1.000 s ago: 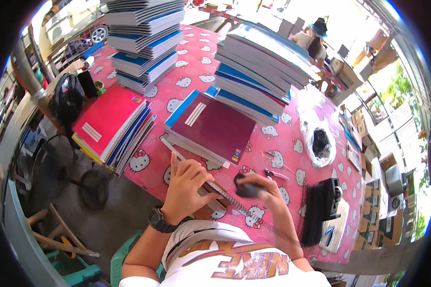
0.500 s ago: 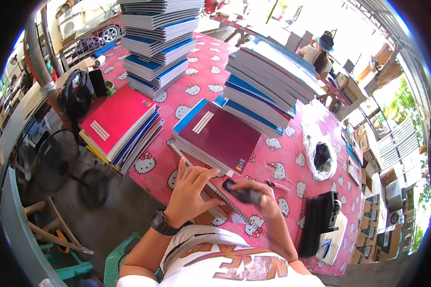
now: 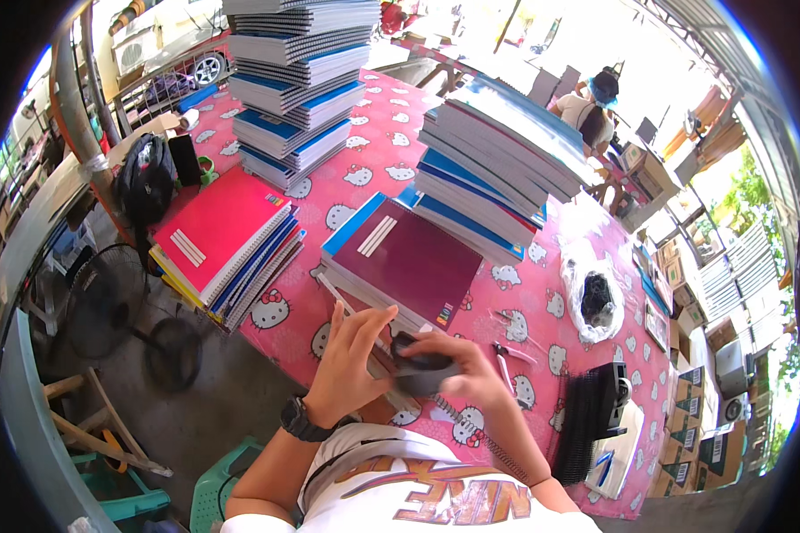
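My right hand [image 3: 462,364] is wrapped round a black, rounded hand tool [image 3: 422,362], smeared by motion. The tool sits at the near edge of the work, close to my left thumb. A thin dark spiral coil [image 3: 500,453] trails from under the tool toward my right forearm. My left hand [image 3: 351,360], with a black watch on its wrist, has its fingers stretched apart over a narrow pale edge [image 3: 333,291]; what lies under the palm is hidden. Just beyond both hands lies a maroon-covered notebook [image 3: 418,258] on a stack of pages.
Pink-handled pliers [image 3: 512,359] lie right of my right hand. A bundle of black coils [image 3: 578,422] stands further right. Red-topped spiral notebooks [image 3: 222,231] are stacked at left. Tall stacks of notebooks [image 3: 298,107] and books [image 3: 507,147] rise behind. Another person [image 3: 587,111] sits far off.
My right hand has moved left with the black tool, up to my left hand. The pliers show more fully now. My left hand has stayed nearly in place.
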